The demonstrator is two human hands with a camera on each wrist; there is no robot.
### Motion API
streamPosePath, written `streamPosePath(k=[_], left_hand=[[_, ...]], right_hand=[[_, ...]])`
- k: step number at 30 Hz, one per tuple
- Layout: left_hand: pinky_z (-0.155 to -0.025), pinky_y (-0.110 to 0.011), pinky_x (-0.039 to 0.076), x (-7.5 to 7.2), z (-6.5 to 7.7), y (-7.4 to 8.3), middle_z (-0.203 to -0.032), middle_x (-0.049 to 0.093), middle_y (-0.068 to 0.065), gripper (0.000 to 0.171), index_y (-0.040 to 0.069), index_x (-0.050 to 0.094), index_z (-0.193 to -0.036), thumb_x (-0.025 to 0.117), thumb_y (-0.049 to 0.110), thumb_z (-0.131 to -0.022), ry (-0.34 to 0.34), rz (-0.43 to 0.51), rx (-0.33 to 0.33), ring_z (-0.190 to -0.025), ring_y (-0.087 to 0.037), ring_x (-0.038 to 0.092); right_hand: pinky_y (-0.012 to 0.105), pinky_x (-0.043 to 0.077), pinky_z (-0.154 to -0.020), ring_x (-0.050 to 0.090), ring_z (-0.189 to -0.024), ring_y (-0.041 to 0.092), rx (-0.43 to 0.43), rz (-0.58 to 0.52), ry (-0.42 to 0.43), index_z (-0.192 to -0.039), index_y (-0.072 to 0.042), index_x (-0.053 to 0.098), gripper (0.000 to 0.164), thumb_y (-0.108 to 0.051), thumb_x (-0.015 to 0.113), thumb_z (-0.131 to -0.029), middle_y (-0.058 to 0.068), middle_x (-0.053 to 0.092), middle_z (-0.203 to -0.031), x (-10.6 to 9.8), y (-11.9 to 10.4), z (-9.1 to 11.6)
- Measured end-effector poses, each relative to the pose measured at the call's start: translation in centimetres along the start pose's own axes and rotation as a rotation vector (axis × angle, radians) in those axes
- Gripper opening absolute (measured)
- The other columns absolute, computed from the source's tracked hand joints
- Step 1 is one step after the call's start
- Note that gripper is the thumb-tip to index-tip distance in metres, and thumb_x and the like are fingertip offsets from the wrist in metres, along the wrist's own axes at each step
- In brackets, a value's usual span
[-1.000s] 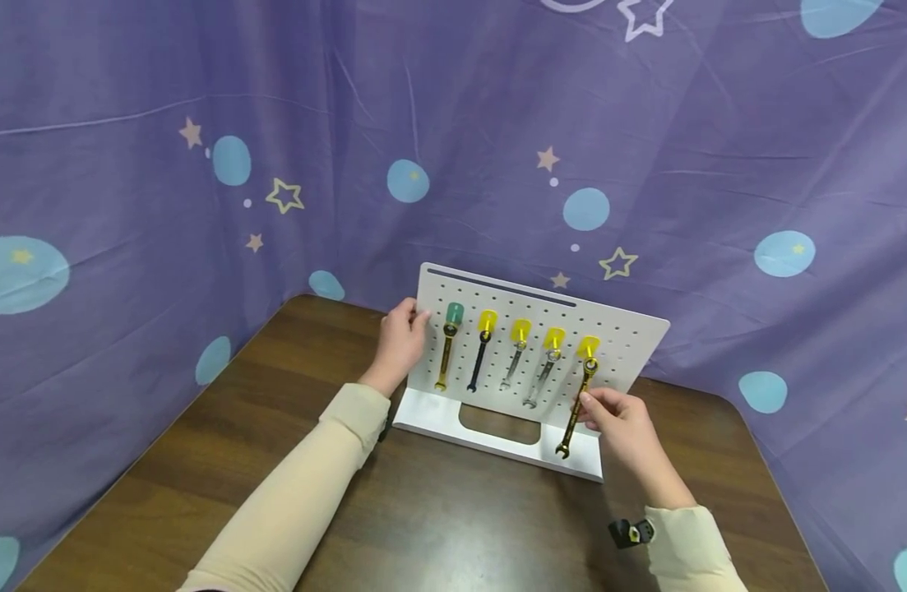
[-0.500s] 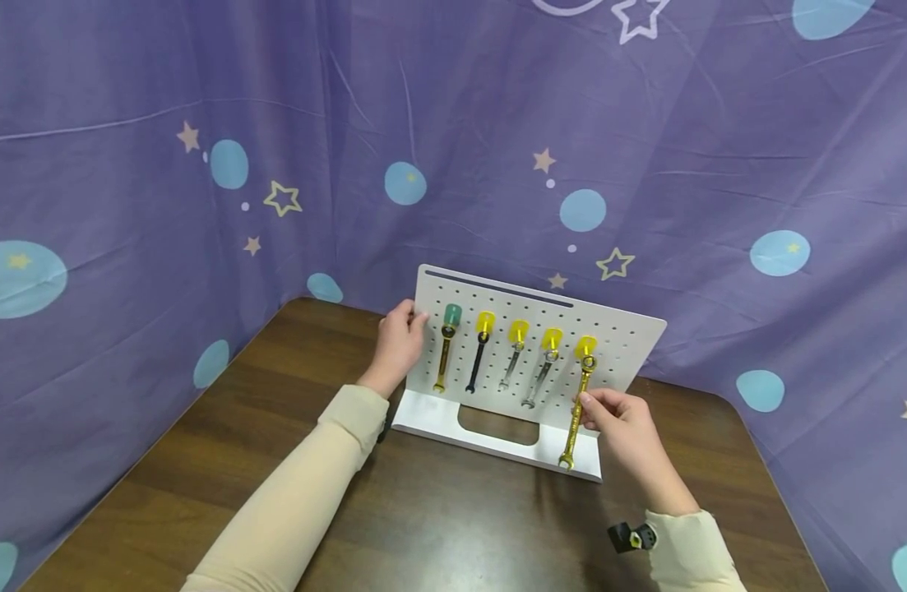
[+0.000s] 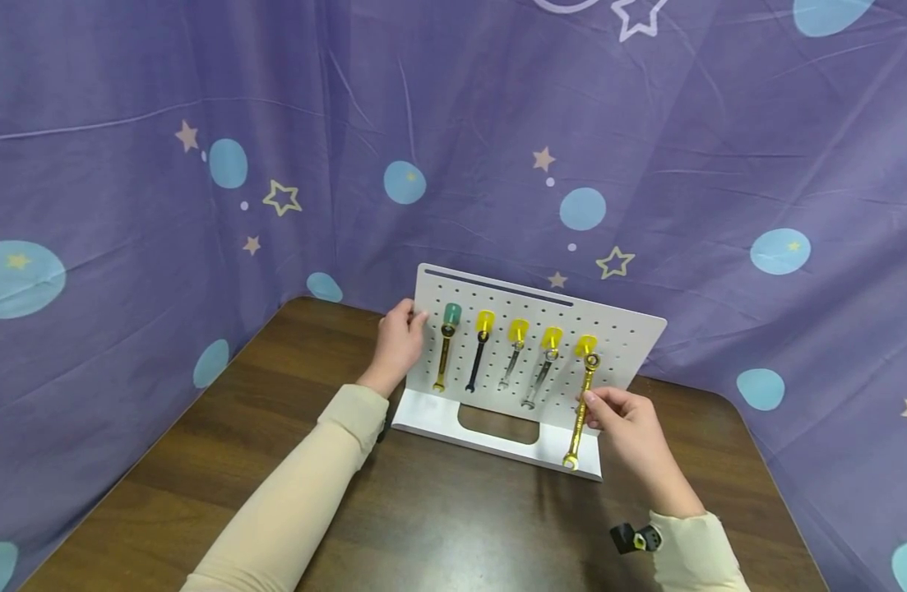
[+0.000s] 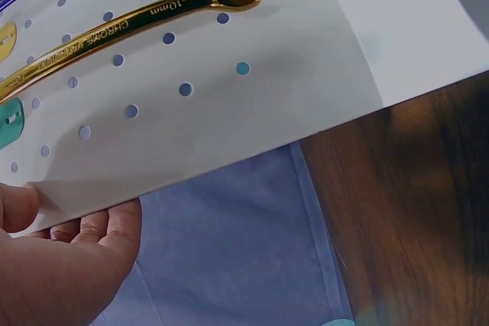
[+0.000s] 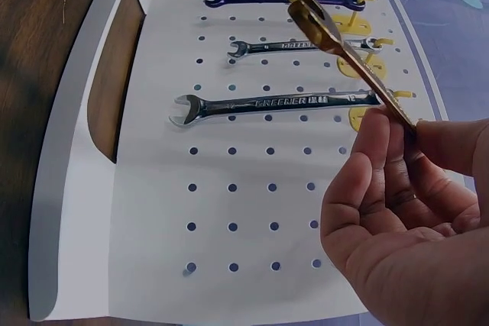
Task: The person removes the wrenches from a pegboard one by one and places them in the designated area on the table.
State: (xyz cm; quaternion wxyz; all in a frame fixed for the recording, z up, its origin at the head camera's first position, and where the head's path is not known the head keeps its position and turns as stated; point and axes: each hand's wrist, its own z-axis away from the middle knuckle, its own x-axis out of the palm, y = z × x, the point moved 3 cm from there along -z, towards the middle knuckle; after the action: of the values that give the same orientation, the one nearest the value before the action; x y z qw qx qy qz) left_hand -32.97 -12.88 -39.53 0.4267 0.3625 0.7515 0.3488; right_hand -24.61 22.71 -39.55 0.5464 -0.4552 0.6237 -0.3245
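My left hand grips the left edge of a white pegboard, thumb in front and fingers behind it, as the left wrist view shows. A gold combination wrench is pinched between the thumb and fingers of my right hand. Its open end points down and stands out from the board. The ring end is up by the rightmost yellow hook; I cannot tell whether it is still on that hook. In the right wrist view my right hand hides that hook and the wrench's ring end.
Also hanging on the board are another gold wrench, a dark blue wrench and two silver wrenches. The board stands on a brown wooden table. A purple patterned curtain closes off the back and sides.
The wrench's open end first swung down and outward, and its face turned brighter. Then the wrench and my right hand shifted slightly right. My left hand holds still.
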Motion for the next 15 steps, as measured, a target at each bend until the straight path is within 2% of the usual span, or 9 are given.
streamPosePath(k=[8, 15], left_hand=[[-0.073, -0.044, 0.051, 0.0, -0.1, -0.1, -0.092, 0.065, -0.018, 0.012, -0.001, 0.06, -0.101, 0.058, 0.01, -0.104, 0.004, -0.001, -0.004, -0.083, -0.031, 0.06], [-0.074, -0.044, 0.052, 0.1, 0.0, -0.1, -0.093, 0.065, -0.018, 0.011, -0.002, 0.06, -0.102, 0.058, 0.009, -0.105, -0.002, 0.003, -0.005, -0.084, -0.031, 0.061]], right_hand=[[0.025, 0.054, -0.065, 0.062, -0.071, 0.017, -0.022, -0.007, 0.024, -0.103, 0.009, 0.072, 0.019, -0.009, 0.064, -0.102, 0.014, 0.067, -0.081, -0.6, 0.2, 0.4], [0.025, 0.055, -0.065, 0.063, -0.071, 0.015, -0.025, 0.003, 0.035, -0.104, 0.01, 0.071, 0.02, -0.009, 0.064, -0.102, 0.015, 0.068, -0.082, -1.2, 0.5, 0.7]])
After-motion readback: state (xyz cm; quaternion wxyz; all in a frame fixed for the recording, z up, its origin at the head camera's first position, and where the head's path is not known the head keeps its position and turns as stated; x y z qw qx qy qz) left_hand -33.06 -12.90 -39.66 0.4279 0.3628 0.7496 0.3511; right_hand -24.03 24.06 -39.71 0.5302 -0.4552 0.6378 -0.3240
